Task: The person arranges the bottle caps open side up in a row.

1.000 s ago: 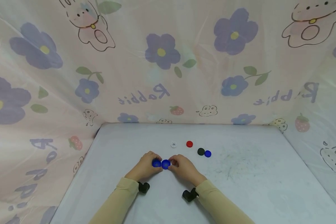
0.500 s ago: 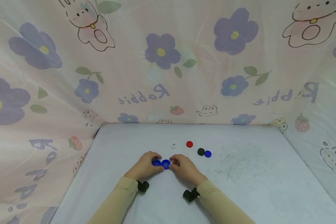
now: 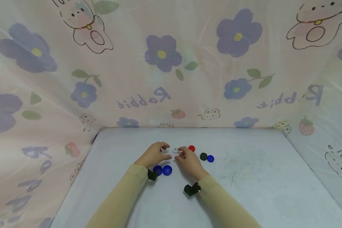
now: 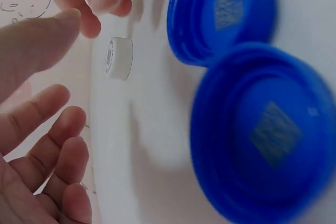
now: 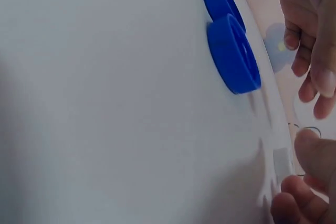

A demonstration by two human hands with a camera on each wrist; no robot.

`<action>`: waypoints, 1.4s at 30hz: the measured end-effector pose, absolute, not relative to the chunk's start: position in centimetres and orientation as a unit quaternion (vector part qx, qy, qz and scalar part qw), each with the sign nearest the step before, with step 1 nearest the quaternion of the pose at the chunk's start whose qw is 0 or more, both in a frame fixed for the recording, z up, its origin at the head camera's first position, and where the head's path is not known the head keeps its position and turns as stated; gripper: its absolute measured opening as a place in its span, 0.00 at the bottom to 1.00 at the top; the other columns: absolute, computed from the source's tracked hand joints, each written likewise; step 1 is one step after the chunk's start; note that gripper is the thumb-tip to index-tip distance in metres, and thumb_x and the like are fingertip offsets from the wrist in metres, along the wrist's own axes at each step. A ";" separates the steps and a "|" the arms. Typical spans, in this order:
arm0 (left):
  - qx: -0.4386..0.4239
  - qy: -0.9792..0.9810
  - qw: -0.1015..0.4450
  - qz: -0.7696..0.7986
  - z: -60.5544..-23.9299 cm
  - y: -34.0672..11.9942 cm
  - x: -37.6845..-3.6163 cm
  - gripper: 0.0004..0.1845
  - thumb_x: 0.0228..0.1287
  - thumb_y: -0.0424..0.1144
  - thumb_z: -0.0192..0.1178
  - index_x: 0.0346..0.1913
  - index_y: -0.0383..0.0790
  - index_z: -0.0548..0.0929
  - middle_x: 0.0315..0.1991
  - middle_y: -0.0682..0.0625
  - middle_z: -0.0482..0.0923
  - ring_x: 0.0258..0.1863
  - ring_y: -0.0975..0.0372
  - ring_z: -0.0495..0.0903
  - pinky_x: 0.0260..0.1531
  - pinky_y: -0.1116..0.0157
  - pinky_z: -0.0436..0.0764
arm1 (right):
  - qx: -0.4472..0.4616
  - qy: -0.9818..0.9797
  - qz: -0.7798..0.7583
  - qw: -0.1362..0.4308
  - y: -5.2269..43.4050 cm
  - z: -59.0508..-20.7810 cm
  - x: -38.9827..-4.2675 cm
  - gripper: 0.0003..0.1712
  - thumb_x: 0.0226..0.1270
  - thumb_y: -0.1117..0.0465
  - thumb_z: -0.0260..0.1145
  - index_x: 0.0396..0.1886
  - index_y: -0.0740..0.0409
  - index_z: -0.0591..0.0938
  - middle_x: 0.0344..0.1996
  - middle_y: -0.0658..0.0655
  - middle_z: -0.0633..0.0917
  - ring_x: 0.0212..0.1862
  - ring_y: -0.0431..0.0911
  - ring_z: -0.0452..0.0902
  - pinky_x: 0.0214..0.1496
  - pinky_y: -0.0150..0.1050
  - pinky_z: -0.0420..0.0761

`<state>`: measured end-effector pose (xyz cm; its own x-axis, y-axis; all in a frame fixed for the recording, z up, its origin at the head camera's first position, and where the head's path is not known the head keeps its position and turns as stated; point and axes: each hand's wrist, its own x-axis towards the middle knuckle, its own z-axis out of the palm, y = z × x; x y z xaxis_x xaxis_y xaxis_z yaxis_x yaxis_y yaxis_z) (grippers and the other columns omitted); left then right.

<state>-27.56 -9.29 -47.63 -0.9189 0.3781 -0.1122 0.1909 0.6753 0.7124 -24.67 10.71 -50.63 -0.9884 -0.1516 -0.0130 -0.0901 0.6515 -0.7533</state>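
Left hand: the left hand (image 3: pixel 155 154) hovers just left of the white cap (image 3: pixel 175 149), fingers loosely spread, holding nothing.
Right hand: the right hand (image 3: pixel 189 160) sits just right of that cap, fingertips apart and close to it; contact cannot be told.
Change: both hands have let go of the two blue caps (image 3: pixel 162 170) and moved farther away to the white one; the blue pair now lies side by side, touching, near the wrists.
Hard to see: the red cap (image 3: pixel 192 148) is partly hidden behind the right fingers; a black cap (image 3: pixel 203 156) and a small blue cap (image 3: pixel 210 158) lie to the right on the table (image 3: pixel 245 177).
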 end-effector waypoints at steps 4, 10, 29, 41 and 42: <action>0.153 0.912 0.131 0.357 -48.0 -8.4 -28.5 0.28 0.56 0.47 0.71 0.59 0.42 0.78 0.47 0.49 0.77 0.48 0.56 0.75 0.48 0.57 0.75 | -0.050 0.904 -0.421 0.049 10.7 -50.8 -25.2 0.24 0.65 0.55 0.69 0.58 0.57 0.75 0.36 0.50 0.79 0.36 0.43 0.76 0.42 0.41 0.78; 0.149 0.906 0.144 0.370 -48.7 -7.9 -29.1 0.28 0.56 0.43 0.72 0.59 0.38 0.77 0.46 0.48 0.77 0.46 0.56 0.75 0.50 0.55 0.74 | -0.049 0.897 -0.437 0.047 10.9 -51.3 -25.7 0.24 0.64 0.57 0.70 0.57 0.60 0.76 0.35 0.51 0.79 0.37 0.44 0.75 0.41 0.41 0.77; 0.167 0.907 0.140 0.361 -49.7 -7.3 -28.5 0.16 0.57 0.37 0.70 0.47 0.37 0.80 0.39 0.48 0.76 0.39 0.59 0.74 0.45 0.58 0.74 | -0.052 0.901 -0.428 0.039 10.5 -51.8 -25.7 0.16 0.61 0.58 0.72 0.48 0.54 0.82 0.35 0.50 0.78 0.36 0.44 0.72 0.40 0.40 0.72; 0.172 0.911 0.132 0.351 -49.4 -7.1 -28.0 0.10 0.59 0.35 0.68 0.43 0.41 0.80 0.34 0.54 0.76 0.35 0.61 0.75 0.43 0.59 0.75 | -0.055 0.898 -0.437 0.019 10.1 -51.9 -25.1 0.12 0.62 0.60 0.70 0.45 0.55 0.83 0.33 0.49 0.79 0.36 0.44 0.73 0.41 0.40 0.74; 0.169 0.911 0.132 0.353 -49.3 -7.1 -28.0 0.11 0.59 0.35 0.68 0.43 0.41 0.80 0.34 0.54 0.76 0.35 0.61 0.75 0.43 0.59 0.75 | -0.054 0.894 -0.444 0.019 10.1 -51.9 -25.0 0.12 0.62 0.60 0.70 0.46 0.55 0.83 0.33 0.49 0.80 0.36 0.44 0.74 0.41 0.41 0.75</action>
<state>-27.98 -7.11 -49.29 -0.9079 0.4013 -0.1214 0.2148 0.6939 0.6872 -25.02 10.15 -51.88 -0.9934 -0.1143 0.0135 -0.0798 0.5998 -0.7962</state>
